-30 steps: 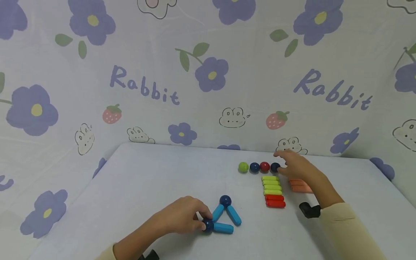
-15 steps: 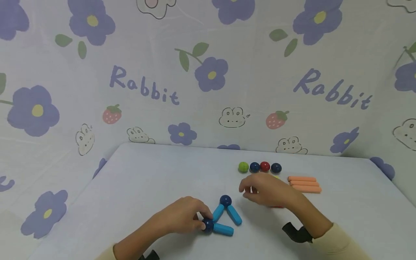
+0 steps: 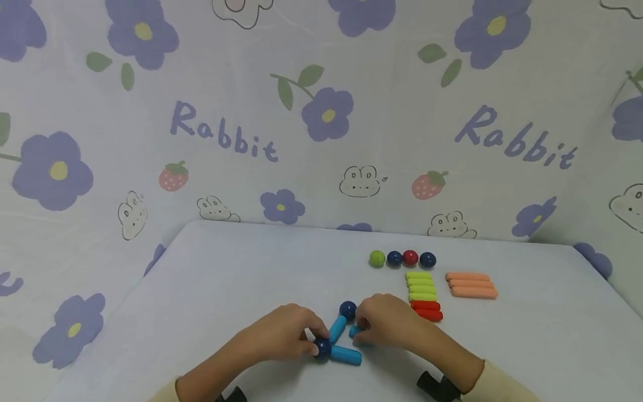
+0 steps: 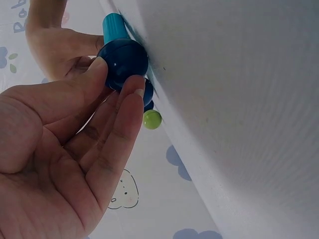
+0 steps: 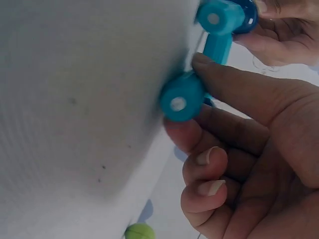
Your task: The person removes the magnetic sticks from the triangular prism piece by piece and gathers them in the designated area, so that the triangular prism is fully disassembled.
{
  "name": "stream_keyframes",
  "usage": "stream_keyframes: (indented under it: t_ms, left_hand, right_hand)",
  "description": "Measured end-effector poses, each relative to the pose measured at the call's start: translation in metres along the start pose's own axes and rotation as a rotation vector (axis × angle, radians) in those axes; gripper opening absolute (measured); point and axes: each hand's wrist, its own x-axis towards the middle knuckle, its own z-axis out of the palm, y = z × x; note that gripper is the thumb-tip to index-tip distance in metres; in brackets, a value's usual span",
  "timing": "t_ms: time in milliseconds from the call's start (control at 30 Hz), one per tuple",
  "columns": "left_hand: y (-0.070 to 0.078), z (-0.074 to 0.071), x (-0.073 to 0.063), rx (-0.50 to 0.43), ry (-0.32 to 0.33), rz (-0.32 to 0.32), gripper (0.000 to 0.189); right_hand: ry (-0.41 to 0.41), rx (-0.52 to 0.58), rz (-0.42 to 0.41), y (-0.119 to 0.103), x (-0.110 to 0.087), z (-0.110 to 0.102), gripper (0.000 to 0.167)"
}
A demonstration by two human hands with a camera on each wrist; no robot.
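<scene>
My left hand (image 3: 281, 334) pinches a dark blue ball (image 3: 322, 349) between thumb and fingers; the left wrist view shows the grip on this ball (image 4: 123, 63) closely. From it one blue stick (image 3: 338, 329) leads up to a second dark blue ball (image 3: 348, 310), and another blue stick (image 3: 346, 355) points right. A third blue stick (image 3: 355, 331) is pinched by my right hand (image 3: 389, 321), which partly covers it in the head view. In the right wrist view, thumb and index finger hold that stick (image 5: 182, 94), its pale round end facing the camera.
Behind the hands is a row of balls: green (image 3: 377, 258), dark blue (image 3: 394, 258), red (image 3: 410, 257) and dark blue (image 3: 428, 259). Yellow-green sticks (image 3: 420, 286) and red sticks (image 3: 427, 315) lie in front, orange sticks (image 3: 472, 285) to their right. A patterned cloth (image 3: 301, 167) hangs behind the white table (image 3: 241, 268).
My right hand has come from the ball row down and left to the third blue stick and taken hold of it. That stick now lies at a different slant. The left hand has stayed put.
</scene>
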Motion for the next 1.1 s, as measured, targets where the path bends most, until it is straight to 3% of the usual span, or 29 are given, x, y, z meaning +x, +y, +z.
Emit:
stream_keyframes:
  t_ms: [200,400,767,1100]
  left_hand:
    - [0.001,0.002,0.001,0.002,0.001,-0.015,0.024]
    - [-0.002,0.004,0.0,0.014,0.011,0.009,0.025]
    - [0.001,0.002,0.0,0.018,0.012,-0.005,0.024]
    - [0.0,0.002,-0.001,0.024,0.006,-0.009,0.024]
  right_hand:
    - [-0.022,0.058,0.036,0.007,-0.011,0.0,0.015]
    - [-0.004,0.069,0.107,0.017,-0.028,-0.006,0.017]
    - [0.099,-0.001,0.17,0.05,-0.06,-0.017,0.02]
    - [0.117,-0.062,0.204,0.071,-0.068,-0.026,0.023]
